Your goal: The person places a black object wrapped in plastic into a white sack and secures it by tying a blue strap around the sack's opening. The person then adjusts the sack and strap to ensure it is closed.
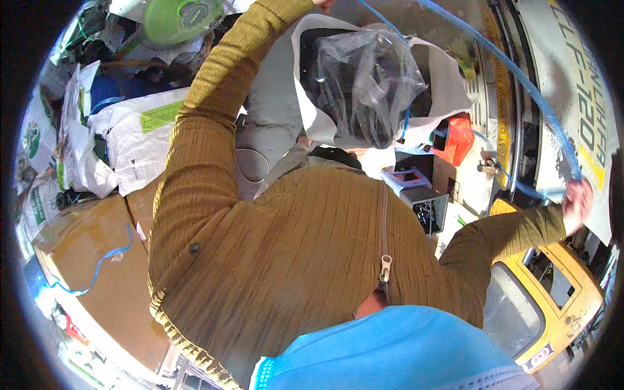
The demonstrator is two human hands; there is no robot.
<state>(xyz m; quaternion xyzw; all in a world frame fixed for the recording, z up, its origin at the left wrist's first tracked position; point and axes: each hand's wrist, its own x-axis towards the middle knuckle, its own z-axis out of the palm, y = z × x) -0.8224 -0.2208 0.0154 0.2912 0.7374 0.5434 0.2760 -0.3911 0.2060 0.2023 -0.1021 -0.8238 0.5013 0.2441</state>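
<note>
My right hand (pixel 577 205) is raised at the far right, its fingers closed around a blue plastic cord (pixel 497 60). From that hand the cord arcs up and left past the top edge. My left arm reaches up to the top edge, where only a sliver of my left hand (pixel 323 3) shows; its fingers are cut off. Between my arms stands an open white sack (pixel 316 125) with dark insides. Crumpled clear plastic film (pixel 370 78) lies across its mouth. A thinner blue strand runs down over the sack's right side.
Full white sacks (pixel 133 140) and a green fan (pixel 179 21) are at the left. Below them lies a brown cardboard box (pixel 97 279) with a loose blue strip on it. Right of the sack are a red bag (pixel 457 142) and a yellow machine (pixel 569 286) with a glazed panel.
</note>
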